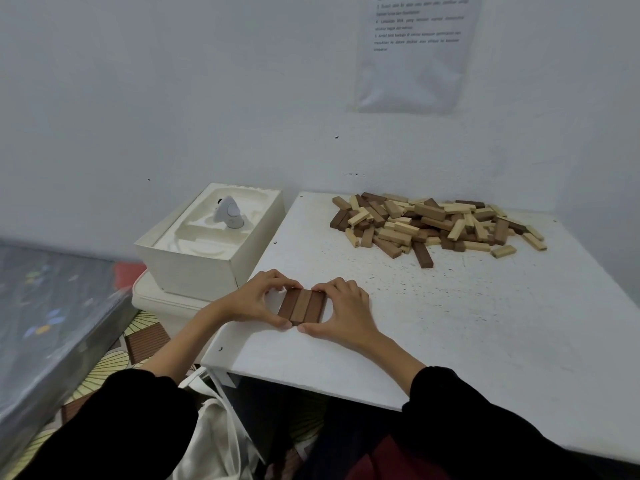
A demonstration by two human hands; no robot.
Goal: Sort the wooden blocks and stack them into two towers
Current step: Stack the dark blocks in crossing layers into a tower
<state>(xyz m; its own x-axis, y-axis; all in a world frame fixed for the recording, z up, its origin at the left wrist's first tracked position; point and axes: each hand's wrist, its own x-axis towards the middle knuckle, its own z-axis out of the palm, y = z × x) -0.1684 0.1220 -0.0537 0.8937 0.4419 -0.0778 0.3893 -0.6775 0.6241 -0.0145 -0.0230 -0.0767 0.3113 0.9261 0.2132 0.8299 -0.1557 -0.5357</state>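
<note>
**Squaring the first layer of a dark-block tower.**

The dark layer, three brown blocks laid flat side by side, rests on the bench near its front left edge. The left hand and the right hand flank it. Each has its fingers curled over the far end and its thumb against the near end, so both pinch the row, and neither holds a loose block. To do this step well, press inward evenly until the long faces meet without gaps and the ends sit flush, since any skew here would probably carry up into the layers above. The mixed pile of pale and dark blocks lies well apart at the far right, unsorted. A white box stands just beside the bench on the left.
</note>
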